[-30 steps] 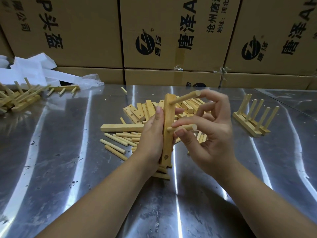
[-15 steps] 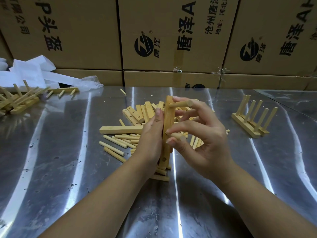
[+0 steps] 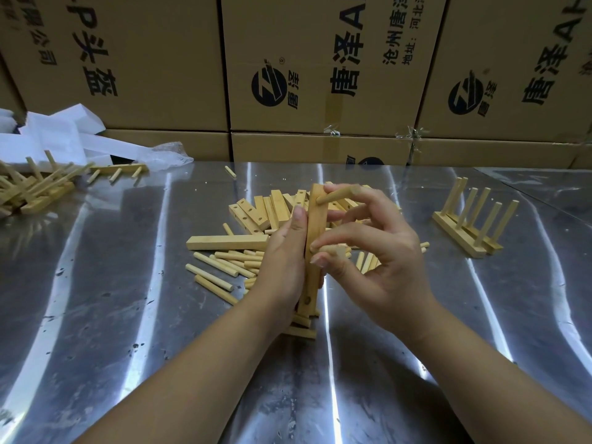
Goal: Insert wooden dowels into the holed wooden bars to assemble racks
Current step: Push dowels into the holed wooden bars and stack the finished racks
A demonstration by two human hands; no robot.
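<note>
we grip the holed bar (image 3: 315, 225) upright with our left hand (image 3: 282, 251), over the steel surface (image 3: 128, 315). our right hand (image 3: 378, 261) pinches a dowel (image 3: 334, 251) at the middle of the bar. the top dowel (image 3: 336, 197) already sits in the top hole. loose dowels (image 3: 217, 267) lie behind the hands.

Straight beyond the fingers (image 3: 349, 233), the middle carton (image 3: 256, 27) carries sideways print: a round black logo with 唐泽 and an ® mark, then big 唐泽 A running off the top. Beside that are smaller 沧州唐泽 and 地址:河北, both cut off. Up to the fingers' right, the right carton (image 3: 512, 33) repeats the logo and 唐泽 A. Off to their left, the left carton (image 3: 160, 43) reads P头盔, with 限公司 smaller.
</note>
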